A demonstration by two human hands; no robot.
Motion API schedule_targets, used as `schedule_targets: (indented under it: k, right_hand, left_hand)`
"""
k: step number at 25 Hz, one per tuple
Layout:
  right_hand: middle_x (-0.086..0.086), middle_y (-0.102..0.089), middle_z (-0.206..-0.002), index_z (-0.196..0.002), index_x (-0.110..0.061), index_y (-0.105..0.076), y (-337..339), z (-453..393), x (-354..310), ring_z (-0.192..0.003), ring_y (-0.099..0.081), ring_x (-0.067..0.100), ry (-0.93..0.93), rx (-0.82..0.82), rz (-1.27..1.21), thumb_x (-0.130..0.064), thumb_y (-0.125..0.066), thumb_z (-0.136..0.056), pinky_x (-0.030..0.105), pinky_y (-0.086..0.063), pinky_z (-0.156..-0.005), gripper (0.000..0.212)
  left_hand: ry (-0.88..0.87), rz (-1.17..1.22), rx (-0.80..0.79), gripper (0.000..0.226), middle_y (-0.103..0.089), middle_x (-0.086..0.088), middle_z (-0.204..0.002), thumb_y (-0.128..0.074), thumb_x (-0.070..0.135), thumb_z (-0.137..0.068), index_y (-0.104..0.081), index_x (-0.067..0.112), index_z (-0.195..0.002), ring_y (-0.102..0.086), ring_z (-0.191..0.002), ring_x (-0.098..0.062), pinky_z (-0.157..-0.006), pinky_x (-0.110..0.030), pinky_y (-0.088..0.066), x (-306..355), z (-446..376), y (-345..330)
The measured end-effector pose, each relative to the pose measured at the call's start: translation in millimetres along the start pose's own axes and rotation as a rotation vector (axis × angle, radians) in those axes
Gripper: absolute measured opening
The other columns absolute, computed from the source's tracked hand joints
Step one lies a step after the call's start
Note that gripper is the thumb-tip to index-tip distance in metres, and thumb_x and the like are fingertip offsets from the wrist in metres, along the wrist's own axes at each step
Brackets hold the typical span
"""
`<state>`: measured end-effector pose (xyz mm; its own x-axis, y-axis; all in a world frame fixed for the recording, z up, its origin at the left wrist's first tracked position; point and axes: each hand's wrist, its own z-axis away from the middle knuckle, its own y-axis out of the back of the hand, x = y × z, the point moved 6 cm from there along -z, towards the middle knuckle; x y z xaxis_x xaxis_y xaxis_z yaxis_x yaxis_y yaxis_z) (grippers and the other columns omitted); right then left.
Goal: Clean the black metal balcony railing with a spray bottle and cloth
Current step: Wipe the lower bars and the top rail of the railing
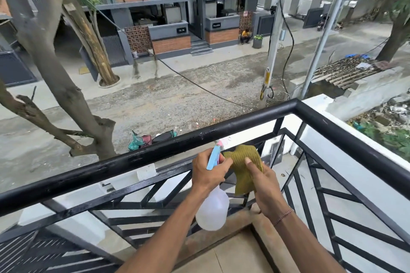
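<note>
Both forearms reach up from the bottom edge toward the balcony's front corner, over a strip of tan floor tile [233, 257]. Farthest left, a thick tree trunk [55, 68] rises from the street below, beyond the rail. In front of it the black railing [133, 159] runs as a round top bar from the left edge up to its corner at upper right, then turns back down along the right side, with slanted black bars beneath it. Just inside the front run, the left hand [207, 173] has its fingers curled round the neck of a spray bottle [213, 208]; the blue-and-pink trigger head points up toward the top bar and the clear body hangs below the fist. Right beside it, touching, the right hand [263, 182] grips an olive-green cloth [243, 168], thumb pressed on the fabric's front and fingers wrapped behind. A thin bracelet [282, 217] circles that wrist. The cloth sits below the top bar, not on it.
</note>
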<state>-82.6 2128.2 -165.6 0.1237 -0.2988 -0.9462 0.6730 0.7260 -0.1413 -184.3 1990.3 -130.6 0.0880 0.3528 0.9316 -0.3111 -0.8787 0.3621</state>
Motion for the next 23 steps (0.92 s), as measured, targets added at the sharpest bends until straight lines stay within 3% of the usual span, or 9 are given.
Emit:
schedule_targets:
  k: [3, 6, 9, 12, 17, 23]
  right_hand:
    - [-0.005, -0.077, -0.102, -0.114, -0.024, -0.073, 21.4, -16.8, -4.4, -0.101, -0.068, 0.016, -0.02, -0.066, 0.051, -0.035, -0.06, -0.099, 0.037, -0.057, -0.082, 0.022]
    - [0.0, -0.076, -0.108, -0.116, -0.029, -0.069, 47.4, -32.2, -16.9, -0.101, -0.07, 0.023, -0.014, -0.178, 0.05, -0.019, -0.065, -0.097, 0.044, -0.062, -0.077, 0.022]
    - [0.011, -0.074, -0.113, -0.124, -0.016, -0.065, 73.7, -50.1, -28.3, -0.105, -0.07, 0.031, -0.058, -0.247, -0.074, -0.006, -0.068, -0.092, 0.055, -0.058, -0.087, 0.034]
    - [0.018, -0.072, -0.115, -0.124, -0.004, -0.062, 91.3, -56.8, -30.3, -0.107, -0.07, 0.034, -0.152, -0.261, -0.201, -0.008, -0.064, -0.093, 0.056, -0.055, -0.092, 0.031]
    - [0.014, -0.073, -0.116, -0.123, -0.011, -0.063, 123.3, -65.6, -39.7, -0.114, -0.065, 0.034, -0.179, -0.206, -0.266, -0.014, -0.053, -0.1, 0.058, -0.046, -0.105, 0.025]
    - [0.014, -0.074, -0.108, -0.11, -0.019, -0.074, 136.4, -65.3, -54.2, -0.098, -0.068, 0.031, -0.058, -0.181, -0.121, -0.027, -0.062, -0.096, 0.054, -0.054, -0.084, 0.02]
  left_hand:
    - [0.043, 0.012, 0.042, 0.022, -0.068, -0.009, -0.066, -0.077, 0.022, -0.079, -0.063, 0.019, -0.063, -0.063, -0.057, -0.014, -0.054, -0.042, -0.063, 7.6, -8.5, -20.4]
    - [0.067, -0.006, 0.094, 0.024, -0.068, -0.009, -0.064, -0.078, 0.025, -0.078, -0.063, 0.016, -0.062, -0.062, -0.055, -0.015, -0.055, -0.045, -0.06, 20.7, -15.6, -45.3]
    - [0.095, 0.022, 0.126, 0.025, -0.067, -0.007, -0.06, -0.078, 0.022, -0.077, -0.061, 0.017, -0.059, -0.063, -0.055, -0.017, -0.054, -0.047, -0.059, 34.4, -22.5, -71.3]
    - [0.096, 0.012, 0.138, 0.029, -0.059, 0.001, -0.052, -0.078, 0.025, -0.074, -0.058, 0.021, -0.054, -0.06, -0.051, -0.016, -0.052, -0.048, -0.059, 43.4, -24.4, -91.9]
    - [0.067, -0.013, 0.162, 0.021, -0.065, -0.004, -0.062, -0.073, 0.036, -0.066, -0.061, 0.021, -0.058, -0.067, -0.06, -0.024, -0.055, -0.052, -0.061, 53.4, -28.4, -116.3]
    - [0.033, -0.043, 0.082, 0.022, -0.065, -0.011, -0.062, -0.076, 0.029, -0.07, -0.062, 0.014, -0.062, -0.065, -0.056, -0.025, -0.053, -0.05, -0.059, 63.0, -37.1, -142.4]
